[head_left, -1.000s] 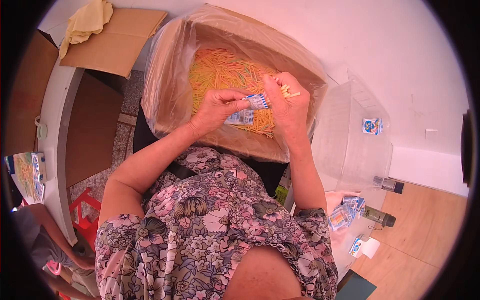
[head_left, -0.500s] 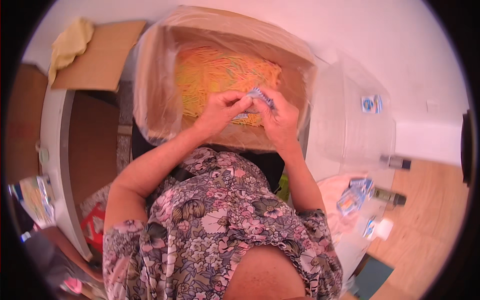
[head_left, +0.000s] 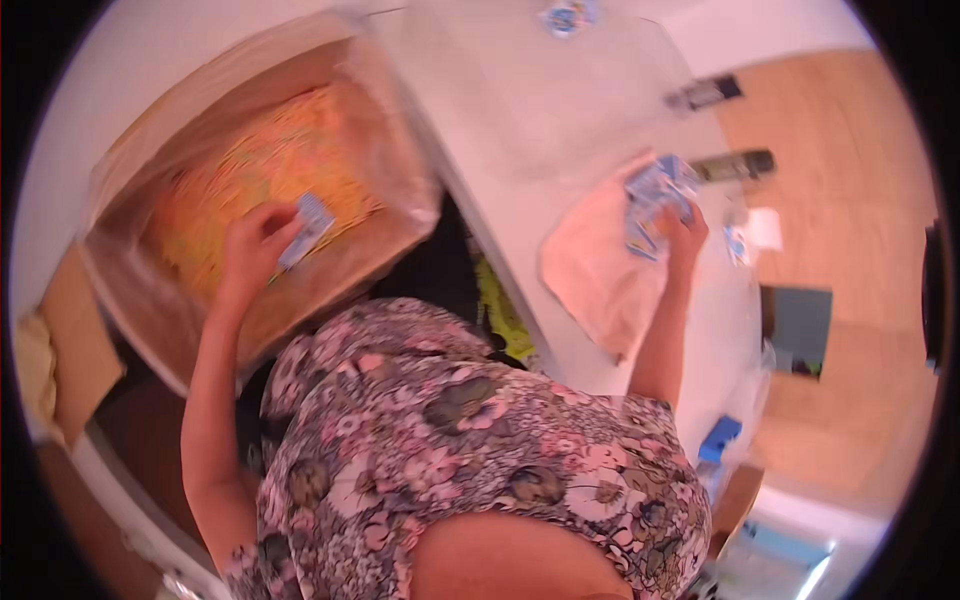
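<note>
My left hand pinches a small blue-and-white packet by its edge. It hangs over a cardboard box lined with clear plastic. Inside the box lies a heap of thin orange and yellow strips, with some green among them. Off to the right, my right hand touches a pile of similar blue-and-white packets on a pink cloth. Its fingertips are blurred and partly hidden against the pile, so whether they grip a packet does not show.
The cloth lies on a white table. A clear plastic bin stands at its back, with a blue-and-white label or packet. Dark bottle-like objects lie by the table's right edge. A cardboard flap is at far left.
The view has swung right, so the box appears farther left. My hands, together over the box before, are now apart: the left keeps a packet, the right has reached the pile on the cloth.
</note>
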